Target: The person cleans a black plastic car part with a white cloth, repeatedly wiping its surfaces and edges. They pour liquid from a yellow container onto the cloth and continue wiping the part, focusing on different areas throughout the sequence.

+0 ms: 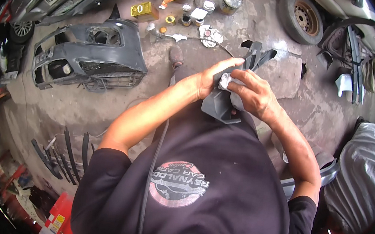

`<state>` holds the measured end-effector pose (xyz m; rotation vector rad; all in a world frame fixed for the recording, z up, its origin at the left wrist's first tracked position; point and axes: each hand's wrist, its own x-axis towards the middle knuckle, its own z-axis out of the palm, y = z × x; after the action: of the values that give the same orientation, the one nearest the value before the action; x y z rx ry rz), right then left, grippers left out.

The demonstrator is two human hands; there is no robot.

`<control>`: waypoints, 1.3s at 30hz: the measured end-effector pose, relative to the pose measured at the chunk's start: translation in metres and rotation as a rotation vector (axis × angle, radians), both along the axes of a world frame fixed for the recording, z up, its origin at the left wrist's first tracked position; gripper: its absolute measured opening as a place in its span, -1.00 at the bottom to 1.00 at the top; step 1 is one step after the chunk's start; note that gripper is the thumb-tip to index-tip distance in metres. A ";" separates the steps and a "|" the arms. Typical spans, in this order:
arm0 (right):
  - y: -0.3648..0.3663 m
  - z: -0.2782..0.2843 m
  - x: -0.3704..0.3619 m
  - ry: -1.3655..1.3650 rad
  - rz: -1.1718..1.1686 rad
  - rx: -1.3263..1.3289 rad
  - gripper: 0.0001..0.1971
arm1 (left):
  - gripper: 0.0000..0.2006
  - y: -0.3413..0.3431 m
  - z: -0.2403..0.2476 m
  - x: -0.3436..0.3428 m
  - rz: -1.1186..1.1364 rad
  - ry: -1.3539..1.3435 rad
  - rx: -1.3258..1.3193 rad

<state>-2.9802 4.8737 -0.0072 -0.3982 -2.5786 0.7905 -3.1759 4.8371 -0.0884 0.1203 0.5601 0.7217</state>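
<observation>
Held over my lap is a dark grey plastic car trim piece (217, 104) with angular, forked ends. My left hand (212, 77) grips it from the left side, thumb and fingers closed around its middle. My right hand (256, 95) pinches a crumpled white cloth (224, 80) and presses it against the piece, close to the left hand's fingers. Both hands nearly meet at the part's middle. Its underside and some of my fingertips are hidden.
A grey car bumper (92, 54) lies on the floor at left. Ahead stand a yellow tin (144, 11), a paint can (231, 3) and several smaller containers. A wheel (301, 18) sits at far right, dark trim strips (63, 155) at lower left, a plastic-covered object (360, 175) at right.
</observation>
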 end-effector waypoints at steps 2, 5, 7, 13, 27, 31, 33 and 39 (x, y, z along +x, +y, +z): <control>0.001 0.005 -0.014 0.031 -0.003 -0.041 -0.49 | -0.55 0.001 -0.012 0.004 -0.002 0.029 -0.015; -0.007 0.021 -0.039 0.062 0.069 -0.005 -0.50 | -0.62 -0.005 0.033 0.006 0.145 0.406 0.340; -0.009 0.022 -0.040 0.061 0.005 -0.012 -0.44 | -0.61 -0.001 0.033 0.003 0.095 0.450 0.267; -0.004 0.010 -0.033 0.139 -0.239 -0.046 -0.55 | -0.58 0.004 0.003 0.004 0.154 -0.027 0.110; -0.023 0.030 -0.040 -0.007 0.036 -0.270 -0.57 | -0.68 0.020 0.023 0.002 0.117 0.157 0.006; -0.027 0.048 -0.042 -0.055 0.207 -0.579 -0.68 | -0.72 0.025 0.013 -0.005 0.082 0.009 -0.076; -0.027 0.058 -0.028 -0.135 0.219 -0.707 -0.70 | -0.68 0.027 0.000 -0.009 0.066 0.062 0.024; -0.033 0.030 -0.026 -0.063 -0.004 -0.440 -0.73 | -0.59 0.033 0.017 -0.009 -0.007 0.287 0.032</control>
<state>-3.0062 4.8410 0.0230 -0.5632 -2.4447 1.3670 -3.1848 4.8696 -0.0714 0.2584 0.8219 0.7110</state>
